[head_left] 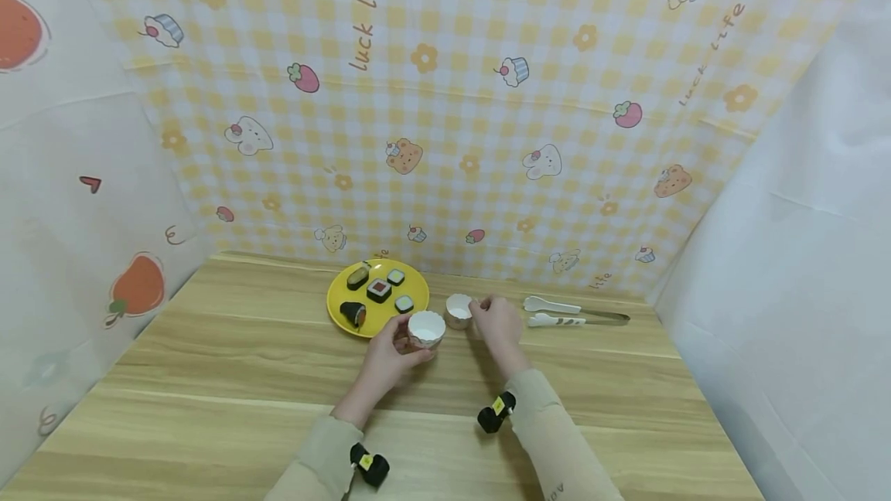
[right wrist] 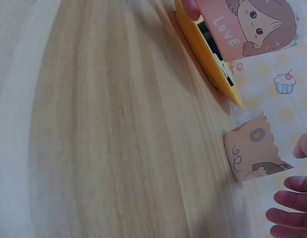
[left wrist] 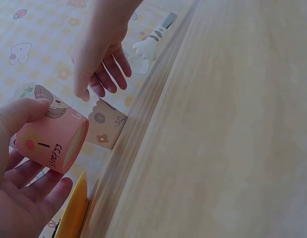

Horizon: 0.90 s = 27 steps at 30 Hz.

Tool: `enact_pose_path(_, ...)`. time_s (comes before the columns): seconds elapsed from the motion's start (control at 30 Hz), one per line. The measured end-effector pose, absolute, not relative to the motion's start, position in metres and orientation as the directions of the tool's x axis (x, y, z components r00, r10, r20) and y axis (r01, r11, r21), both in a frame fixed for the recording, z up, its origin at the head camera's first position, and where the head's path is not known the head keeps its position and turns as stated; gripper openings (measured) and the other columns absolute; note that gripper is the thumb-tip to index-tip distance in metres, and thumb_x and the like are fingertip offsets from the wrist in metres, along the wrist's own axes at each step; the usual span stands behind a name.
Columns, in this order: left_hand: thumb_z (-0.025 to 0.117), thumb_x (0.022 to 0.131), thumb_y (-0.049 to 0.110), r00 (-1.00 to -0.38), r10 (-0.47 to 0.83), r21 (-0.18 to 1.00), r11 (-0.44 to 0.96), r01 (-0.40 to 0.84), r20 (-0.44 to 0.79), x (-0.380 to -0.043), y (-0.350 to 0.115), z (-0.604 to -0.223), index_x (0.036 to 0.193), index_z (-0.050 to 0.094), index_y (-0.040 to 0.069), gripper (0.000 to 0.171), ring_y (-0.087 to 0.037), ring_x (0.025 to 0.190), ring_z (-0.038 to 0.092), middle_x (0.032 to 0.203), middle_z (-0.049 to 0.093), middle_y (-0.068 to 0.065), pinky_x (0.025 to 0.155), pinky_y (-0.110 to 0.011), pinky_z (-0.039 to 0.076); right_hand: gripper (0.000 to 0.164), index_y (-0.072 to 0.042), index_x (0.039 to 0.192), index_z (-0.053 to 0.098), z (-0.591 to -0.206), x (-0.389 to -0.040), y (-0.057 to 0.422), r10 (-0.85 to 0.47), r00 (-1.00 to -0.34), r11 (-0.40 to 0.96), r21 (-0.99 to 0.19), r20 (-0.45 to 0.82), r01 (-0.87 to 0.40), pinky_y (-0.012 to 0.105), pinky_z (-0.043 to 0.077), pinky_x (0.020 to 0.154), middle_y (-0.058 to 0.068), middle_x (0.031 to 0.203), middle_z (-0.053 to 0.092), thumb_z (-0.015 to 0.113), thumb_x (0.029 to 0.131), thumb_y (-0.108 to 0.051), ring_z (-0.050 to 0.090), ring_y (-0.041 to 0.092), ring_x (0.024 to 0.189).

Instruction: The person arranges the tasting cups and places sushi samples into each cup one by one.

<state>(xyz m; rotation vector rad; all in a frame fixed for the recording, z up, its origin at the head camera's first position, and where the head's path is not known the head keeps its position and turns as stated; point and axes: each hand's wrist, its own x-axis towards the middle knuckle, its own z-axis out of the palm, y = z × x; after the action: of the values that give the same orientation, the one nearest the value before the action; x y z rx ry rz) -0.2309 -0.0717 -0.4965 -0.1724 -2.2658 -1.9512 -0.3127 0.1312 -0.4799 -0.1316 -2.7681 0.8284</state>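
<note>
My left hand (head_left: 385, 356) grips a pink paper baking cup (left wrist: 54, 134) with a printed girl and lettering, raised above the table with its white inside facing up. Just right of it, a beige paper cup (head_left: 457, 312) with a scalloped rim stands upright on the wood. Beside that cup is my right hand (head_left: 500, 322). In the right wrist view, its loosely bent fingers (right wrist: 292, 201) are apart from the beige cup (right wrist: 255, 148) and hold nothing. The left wrist view also shows the right hand (left wrist: 101, 59) over the beige cup.
A yellow plate (head_left: 336, 301) with several toy sushi pieces (head_left: 379, 290) lies behind the left hand. Tongs (head_left: 585, 322) with white paw-shaped tips lie to the right. A checked cloth (head_left: 445, 114) hangs along the table's back edge.
</note>
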Motion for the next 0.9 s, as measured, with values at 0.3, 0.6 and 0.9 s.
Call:
enact_pose_path(0.3,0.084,0.071,0.005,-0.984,-0.008,0.975,0.138,0.175,0.178,-0.23,-0.073,-0.496,0.131,0.05,0.0,0.069,-0.03,0.111,0.056,0.12,0.057,-0.015,0.093,-0.039,0.05,0.03,-0.01,0.088,0.072,-0.474,-0.307,0.132,0.107,-0.964,0.843,-0.537,0.245,-0.043,0.028,0.044,0.046,0.001,0.076,0.065,0.06,0.086,-0.037,0.055,0.015,0.059)
enact_pose_path(0.6,0.084,0.072,0.006,-0.985,0.004,0.978,0.117,0.174,0.175,-0.23,-0.073,-0.496,0.131,0.049,-0.001,0.069,-0.033,0.111,0.056,0.122,0.055,-0.018,0.094,-0.041,0.05,0.032,-0.012,0.097,0.072,-0.459,-0.296,0.128,0.048,-0.966,0.846,-0.524,0.255,-0.096,0.028,0.046,0.051,0.001,0.088,0.068,0.059,0.084,-0.039,0.062,0.017,0.072)
enact_pose_path(0.9,0.084,0.071,0.005,-0.986,0.002,0.977,0.13,0.168,0.169,-0.23,-0.074,-0.495,0.13,0.05,0.0,0.068,-0.032,0.108,0.058,0.12,0.056,-0.017,0.092,-0.039,0.051,0.026,-0.01,0.097,0.071,-0.45,-0.281,0.124,-0.097,-0.93,0.807,-0.518,0.356,-0.283,0.036,0.053,0.064,0.005,0.088,0.069,0.064,0.086,-0.033,0.064,0.022,0.079)
